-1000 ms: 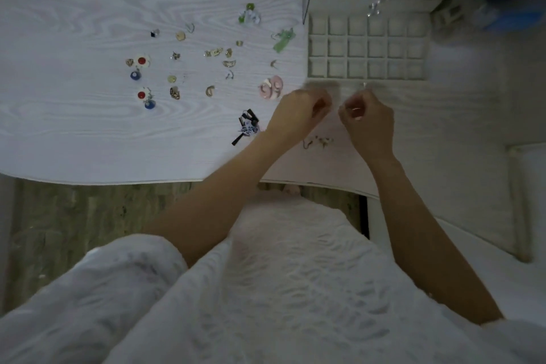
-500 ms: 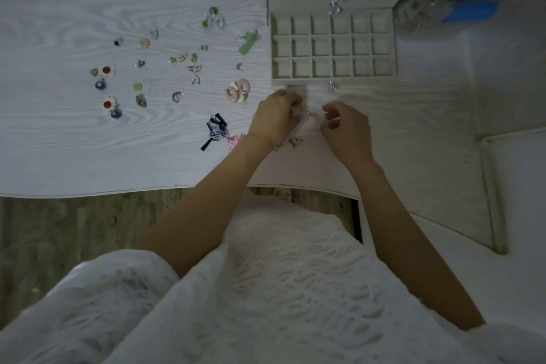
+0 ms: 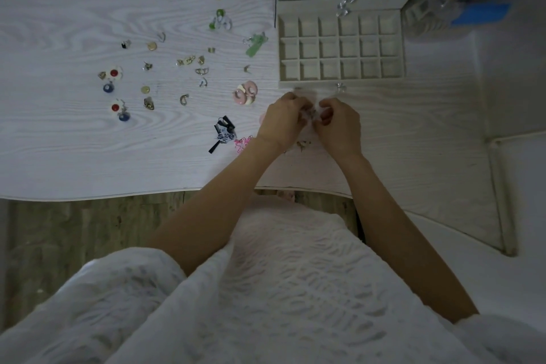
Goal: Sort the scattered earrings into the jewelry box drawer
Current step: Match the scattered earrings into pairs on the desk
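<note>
Both hands, left hand and right hand, pinch a small earring between them; beyond, the drawer looks empty, and most earrings wait leftward.

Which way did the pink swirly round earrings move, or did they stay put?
No. The pink swirly round earrings stayed just left of the white gridded drawer's near corner.
</note>
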A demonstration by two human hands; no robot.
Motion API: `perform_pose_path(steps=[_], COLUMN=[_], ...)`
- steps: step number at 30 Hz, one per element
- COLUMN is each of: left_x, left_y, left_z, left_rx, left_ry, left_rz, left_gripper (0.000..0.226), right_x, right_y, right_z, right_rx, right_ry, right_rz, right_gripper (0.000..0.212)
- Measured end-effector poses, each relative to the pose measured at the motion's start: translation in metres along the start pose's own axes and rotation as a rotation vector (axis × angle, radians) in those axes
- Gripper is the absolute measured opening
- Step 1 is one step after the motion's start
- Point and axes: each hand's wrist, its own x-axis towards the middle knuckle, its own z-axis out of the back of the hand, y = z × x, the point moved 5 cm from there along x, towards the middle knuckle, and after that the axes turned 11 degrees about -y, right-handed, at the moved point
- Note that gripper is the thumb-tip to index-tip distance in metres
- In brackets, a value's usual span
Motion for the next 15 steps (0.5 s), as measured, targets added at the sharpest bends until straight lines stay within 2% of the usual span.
perform_pose_path(steps=[4, 8, 12, 15], left_x=[-0.006, -0.026, -0.048, -0.057], left_y=[0.0, 0.006, 0.038, 0.083], left_z=[0.006, 0.036, 0.091, 0.129], left_rx=[-0.072, -0.226, -0.269, -0.115], left_ry=[0.033, 0.014, -0.248, -0.446], left_rz=[0.008, -0.013, -0.022, 0.077], left_gripper=[0.037, 0.034, 0.025, 0.025], right_x=[-0.006, -0.017, -0.021, -0.013], right_y=[0.002, 0.013, 0.049, 0.093], right_z=[0.004, 0.016, 0.012, -0.013], right_rx=[-0.003, -0.122, -0.019, 0.0], right_ry=[0.025, -0.03, -0.021, 0.049], right_rz=[0.037, 0.217, 0.445, 0.579], right_gripper=[0.034, 0.025, 0.019, 0.019])
